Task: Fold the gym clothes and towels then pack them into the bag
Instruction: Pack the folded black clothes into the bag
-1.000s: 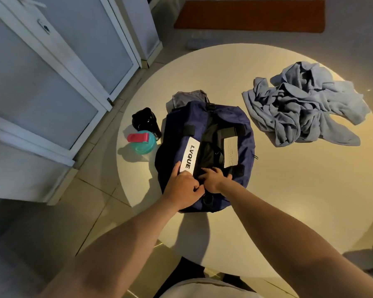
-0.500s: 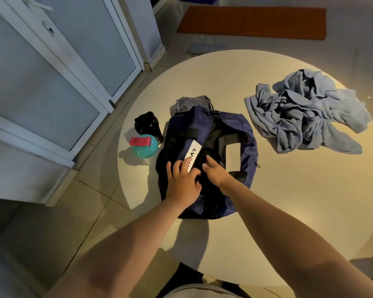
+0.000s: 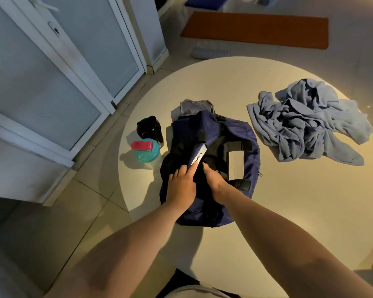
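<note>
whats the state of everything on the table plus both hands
navy bag, lying on the table, top parted between the hands
blue-grey clothes, crumpled heap, unfolded, apart from the bag
grey cloth, flat at the bag's far end, partly hidden
teal bottle, upright, lid closed
black bottle, upright, lid on
left hand, straight fingers pressing the bag's white label
right hand, straight fingers pressing into the bag's opening

The left hand (image 3: 181,183) covers the lower end of the white label (image 3: 200,153) on the duffel bag (image 3: 192,130), leaving its lettering unreadable. How the fingers of the right hand (image 3: 213,179) lie in the dark opening cannot be told. The desk (image 3: 289,211) runs off the right edge.
</note>
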### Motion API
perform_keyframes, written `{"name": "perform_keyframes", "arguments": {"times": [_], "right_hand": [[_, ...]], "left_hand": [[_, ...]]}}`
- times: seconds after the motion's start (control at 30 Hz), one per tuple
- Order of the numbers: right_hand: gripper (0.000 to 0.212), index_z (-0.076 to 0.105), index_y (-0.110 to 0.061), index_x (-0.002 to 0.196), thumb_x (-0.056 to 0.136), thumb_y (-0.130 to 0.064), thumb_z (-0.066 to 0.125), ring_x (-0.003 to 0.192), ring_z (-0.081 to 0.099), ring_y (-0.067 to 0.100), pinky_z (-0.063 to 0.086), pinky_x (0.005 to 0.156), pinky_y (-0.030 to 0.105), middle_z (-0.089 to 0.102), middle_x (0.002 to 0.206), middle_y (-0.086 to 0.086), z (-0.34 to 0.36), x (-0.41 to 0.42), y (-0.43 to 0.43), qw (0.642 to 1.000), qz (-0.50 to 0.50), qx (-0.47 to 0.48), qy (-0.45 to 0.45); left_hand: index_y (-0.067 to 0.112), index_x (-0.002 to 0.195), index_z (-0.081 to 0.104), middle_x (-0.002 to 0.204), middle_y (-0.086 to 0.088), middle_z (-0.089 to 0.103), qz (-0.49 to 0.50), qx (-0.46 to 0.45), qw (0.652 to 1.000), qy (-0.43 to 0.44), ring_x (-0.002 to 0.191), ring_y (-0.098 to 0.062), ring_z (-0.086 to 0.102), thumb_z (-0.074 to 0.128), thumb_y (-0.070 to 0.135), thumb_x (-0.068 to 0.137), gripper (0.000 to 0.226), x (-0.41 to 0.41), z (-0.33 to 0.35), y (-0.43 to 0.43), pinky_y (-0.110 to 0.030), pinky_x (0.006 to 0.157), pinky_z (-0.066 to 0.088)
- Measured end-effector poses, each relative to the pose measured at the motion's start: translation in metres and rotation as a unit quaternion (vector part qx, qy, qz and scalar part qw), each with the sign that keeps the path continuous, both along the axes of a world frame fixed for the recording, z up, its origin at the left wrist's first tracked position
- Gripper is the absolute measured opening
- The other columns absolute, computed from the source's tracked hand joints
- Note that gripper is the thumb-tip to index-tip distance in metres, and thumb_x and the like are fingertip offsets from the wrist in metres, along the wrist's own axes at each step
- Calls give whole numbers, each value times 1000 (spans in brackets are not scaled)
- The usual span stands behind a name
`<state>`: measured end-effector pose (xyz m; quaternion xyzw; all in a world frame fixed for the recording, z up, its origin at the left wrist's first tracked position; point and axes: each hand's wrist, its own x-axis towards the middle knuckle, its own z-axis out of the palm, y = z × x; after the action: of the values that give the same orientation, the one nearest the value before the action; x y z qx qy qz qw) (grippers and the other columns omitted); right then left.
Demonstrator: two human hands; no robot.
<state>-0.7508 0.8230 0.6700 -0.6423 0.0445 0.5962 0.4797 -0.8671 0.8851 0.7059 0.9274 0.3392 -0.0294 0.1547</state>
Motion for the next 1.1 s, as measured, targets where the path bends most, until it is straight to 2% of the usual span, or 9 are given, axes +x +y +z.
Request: {"name": "perform_keyframes", "arguments": {"times": [0.27, 0.4, 0.47, 0.53, 0.67, 0.77, 0.83, 0.93, 1.1], "right_hand": [[58, 67, -21, 124, 103, -58, 28, 116, 62, 26, 45, 107, 45, 69, 123, 6, 13, -7, 13, 996, -53, 55, 39], [41, 64, -15, 90, 104, -42, 36, 88, 60, 21, 48, 85, 38, 65, 92, 2, 21, -13, -2, 983, -56, -17, -172], [29, 68, -15, 94, 102, -26, 42, 86, 59, 21, 45, 76, 30, 66, 94, 1, 18, -12, -12, 958, -21, -23, -283], [29, 69, -14, 120, 99, -17, 48, 107, 61, 23, 45, 88, 27, 66, 118, 3, 16, -10, -25, 926, 21, -46, -374], [36, 61, -28, 132, 97, -30, 51, 136, 36, 28, 33, 111, 46, 47, 144, 3, 16, 4, -53, 840, 101, -196, -496], [39, 60, -34, 133, 96, -34, 48, 131, 45, 29, 40, 108, 49, 55, 140, 6, 19, 6, -66, 883, 140, -195, -403], [38, 63, -28, 132, 98, -26, 48, 117, 57, 26, 49, 102, 40, 64, 131, 8, 24, 2, -75, 917, 105, -124, -363], [35, 62, -18, 133, 101, -16, 46, 111, 58, 23, 46, 92, 28, 64, 130, 8, 43, 1, -93, 930, 67, -76, -353], [33, 67, -17, 125, 99, -16, 46, 115, 59, 27, 49, 101, 40, 64, 130, 7, 63, 9, -139, 929, 50, -72, -360]], "left_hand": [[32, 159, 20, 132, -7, 52, 3, -45, 999, -3, 122, -30, 49, 43, 17, 98, 66, -4, -3, 6, -45, 105, 41], [35, 160, 14, 139, -10, 47, -7, -69, 997, 23, 125, -33, 47, 42, 19, 99, 69, 0, -9, 5, -47, 107, 38], [37, 160, 12, 145, -13, 42, -7, -76, 997, 27, 127, -36, 45, 43, 19, 98, 71, 0, -10, 1, -48, 109, 36], [36, 159, 14, 158, -16, 28, -5, -64, 997, 31, 136, -39, 37, 45, 18, 97, 72, 1, -9, -3, -48, 116, 28], [28, 155, 32, 167, -12, 8, -47, 49, 998, -19, 151, -34, 16, 53, 15, 90, 70, 0, -9, -18, -53, 124, 6], [29, 150, 40, 164, -3, 25, -90, 24, 996, -8, 151, -23, 19, 50, 19, 92, 60, 4, -4, -35, -56, 124, -3], [30, 149, 41, 147, 4, 49, -65, -31, 997, 42, 144, -17, 30, 46, 25, 96, 53, 9, 2, -47, -59, 121, -12], [30, 147, 44, 133, 7, 58, -59, -32, 995, 74, 138, -19, 37, 45, 29, 97, 50, 16, 9, -64, -61, 116, -17], [29, 146, 45, 143, 1, 55, -43, -104, 993, 19, 136, -27, 42, 47, 28, 97, 49, 35, 16, -89, -52, 121, 12]]}}
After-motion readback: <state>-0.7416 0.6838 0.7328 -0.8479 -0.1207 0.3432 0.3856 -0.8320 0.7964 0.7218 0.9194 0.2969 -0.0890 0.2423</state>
